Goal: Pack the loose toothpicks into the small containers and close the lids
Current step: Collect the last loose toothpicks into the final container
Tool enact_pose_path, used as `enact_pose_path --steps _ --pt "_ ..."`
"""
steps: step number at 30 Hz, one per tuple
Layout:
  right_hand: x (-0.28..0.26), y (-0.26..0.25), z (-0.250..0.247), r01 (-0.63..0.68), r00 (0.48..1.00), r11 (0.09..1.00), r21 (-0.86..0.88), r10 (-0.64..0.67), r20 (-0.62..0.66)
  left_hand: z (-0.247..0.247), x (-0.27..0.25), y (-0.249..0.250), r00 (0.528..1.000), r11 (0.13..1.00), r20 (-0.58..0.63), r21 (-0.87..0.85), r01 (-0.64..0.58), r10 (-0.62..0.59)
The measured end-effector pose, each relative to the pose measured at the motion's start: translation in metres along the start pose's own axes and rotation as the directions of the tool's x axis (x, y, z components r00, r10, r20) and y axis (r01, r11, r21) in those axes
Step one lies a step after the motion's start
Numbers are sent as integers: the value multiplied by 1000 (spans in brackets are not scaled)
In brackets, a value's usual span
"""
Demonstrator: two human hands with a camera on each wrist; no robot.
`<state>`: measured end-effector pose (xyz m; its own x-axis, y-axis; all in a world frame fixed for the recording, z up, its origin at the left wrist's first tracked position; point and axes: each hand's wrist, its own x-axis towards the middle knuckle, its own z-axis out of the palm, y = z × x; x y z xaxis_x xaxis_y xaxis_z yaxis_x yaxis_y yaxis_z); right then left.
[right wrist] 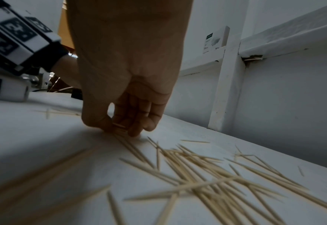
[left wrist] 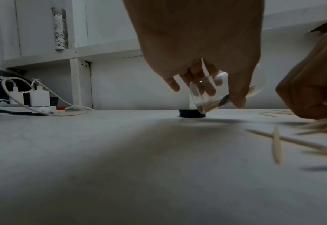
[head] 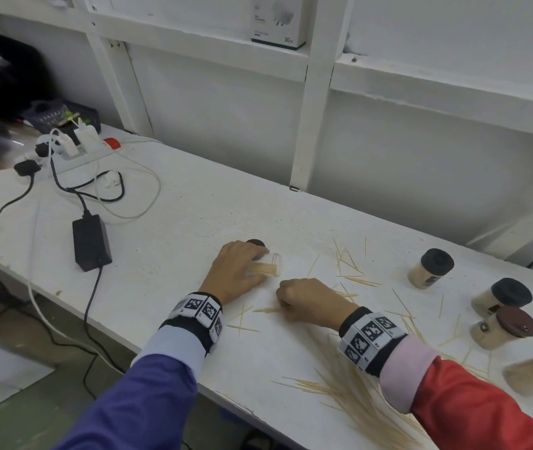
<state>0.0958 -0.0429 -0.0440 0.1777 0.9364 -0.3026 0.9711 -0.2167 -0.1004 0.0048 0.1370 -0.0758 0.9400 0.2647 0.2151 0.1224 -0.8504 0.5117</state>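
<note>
A person works at a white table (head: pixel 193 203) against a white wall. The left hand (head: pixel 237 271) grips a clear container (head: pixel 266 264) tipped on its side near the middle of the table, with toothpicks already inside and its open mouth facing the right hand (head: pixel 310 302). The left wrist view shows what the head view mostly hides: the fingers and thumb wrap the container's clear wall, its base edge touches the table, and a black lid (left wrist: pixel 191 113) lies flat just behind it. The right hand is curled, fingertips down on the table, and the right wrist view shows thumb and fingers pinching a small bunch of toothpicks (right wrist: pixel 120 129) against the surface. Loose toothpicks (head: pixel 356 394) lie scattered near the front edge under the right wrist, with more spread toward the back. Only the head view shows 4 filled containers along the right end: 2 with black lids (head: pixel 437 263) and 2 with brown lids (head: pixel 515 321). At the far left corner sit a power strip (head: pixel 80 151) with chargers, cables and a black adapter (head: pixel 91 241).
</note>
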Motion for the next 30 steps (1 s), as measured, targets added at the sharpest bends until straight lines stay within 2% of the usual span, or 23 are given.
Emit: enact_pose_path --steps 4,6,9,13,16,19,22,26,28,30 --pt "-5 -6 0 15 1000 996 -86 -14 7 -5 -2 3 1000 1000 18 -9 -6 7" --pt "-9 -3 2 11 1000 998 -69 -13 -24 -6 -2 7 1000 1000 19 -18 -3 4" --pt "-16 8 -2 -39 993 996 82 48 -110 -8 -2 9 1000 1000 19 -29 7 -6" --pt "-25 27 -21 -122 947 931 344 213 -241 -6 -1 9 999 999 27 -41 27 -25" --pt "-24 42 -32 -217 931 882 418 316 -183 -4 -1 8 999 997 22 -62 50 -49" --pt "-21 46 -35 -257 939 864 433 329 -99 -2 -2 6 999 995 18 -85 52 -51" --pt "-12 41 -38 -246 947 894 374 304 -102 -1 -2 5 999 994 32 -99 35 -32" --pt "3 32 -47 -178 949 954 241 232 -215 1 -1 3 999 995 34 -98 17 -13" --pt "8 30 -51 -114 940 951 288 196 -278 0 -1 5 1000 995 24 -100 16 -14" --pt "9 29 -53 -64 918 891 449 229 -325 -1 -2 8 1000 994 3 -108 13 -13"
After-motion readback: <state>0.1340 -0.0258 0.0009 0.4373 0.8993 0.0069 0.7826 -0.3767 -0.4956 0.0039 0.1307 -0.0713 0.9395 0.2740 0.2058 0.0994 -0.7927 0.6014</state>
